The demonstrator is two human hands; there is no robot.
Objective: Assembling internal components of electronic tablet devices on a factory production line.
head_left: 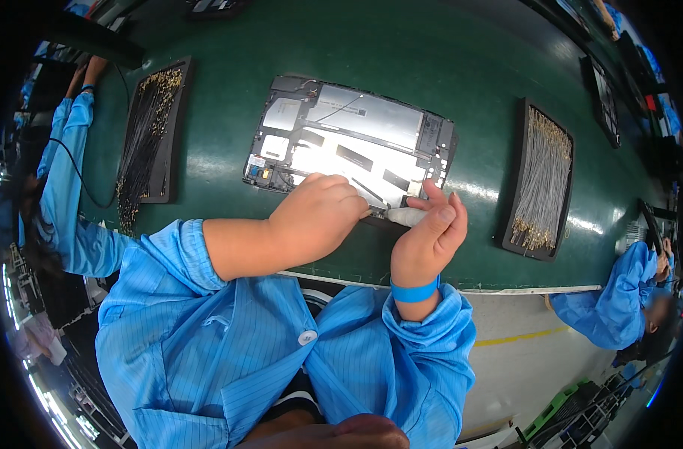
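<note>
An opened tablet-like device [356,146] lies on the green table in front of me, its silver battery plates, black frame and thin cables exposed. My left hand [319,213] rests over its near edge, fingers closed together at the tips; whatever they may hold is hidden. Close beside it is my right hand [430,243], wearing a blue wristband [415,290]. One of its fingers, in a white finger cot [406,216], points left and touches the device's near edge. The other right fingers are bent and apart, with nothing seen between them.
Left of the device, a black tray [164,168] carries thin dark cables with gold ends, some hanging over its side. Another black tray [515,191] of grey cables [542,179] stands at right. Co-workers' blue sleeves [76,172] show at both sides. The table's front edge [521,289] runs before me.
</note>
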